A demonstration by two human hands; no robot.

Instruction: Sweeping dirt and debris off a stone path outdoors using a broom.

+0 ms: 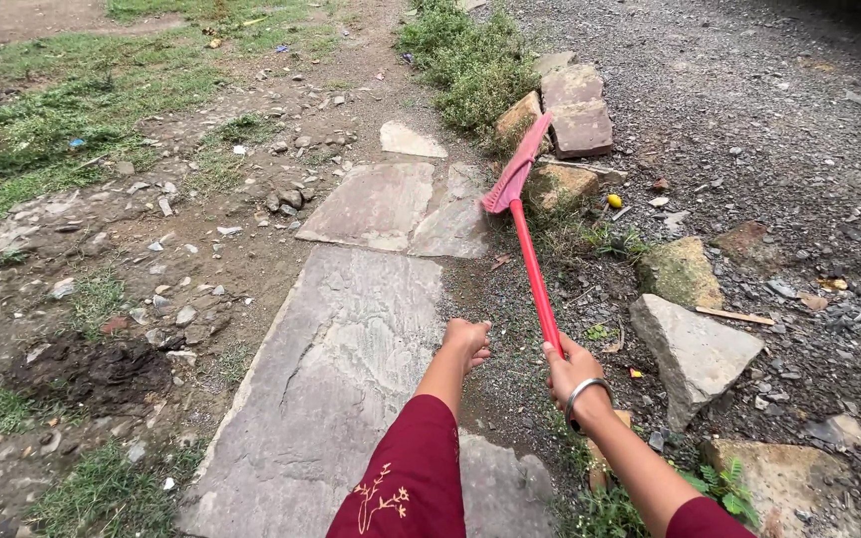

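Red plastic marks the long-handled broom (528, 234) that runs up the middle of the head view, its thin shaft rising from the right hand (572, 371) to a pink-red brush head that rests on the ground at the edge of the flat stone slabs (351, 349), just beside a clump of weeds (470, 60) and a stack of rough bricks (570, 110). That right hand is wrapped tight around the lower end of the shaft, fingers curled over it, with a silver bangle (586, 394) at the wrist. To its left, the left hand (467, 342) is curled into a loose fist, gripping nothing and clear of the broom, hanging over the seam between slab and gravel; its arm wears a maroon sleeve (406, 478) with a small gold embroidered sprig. Right of the handle lie grey gravel, a pale angular rock (695, 354) and a mossy stone (680, 271). Left of the slabs the ground is bare dirt scattered with small stones, a dark damp patch (92, 371), and grass further off.
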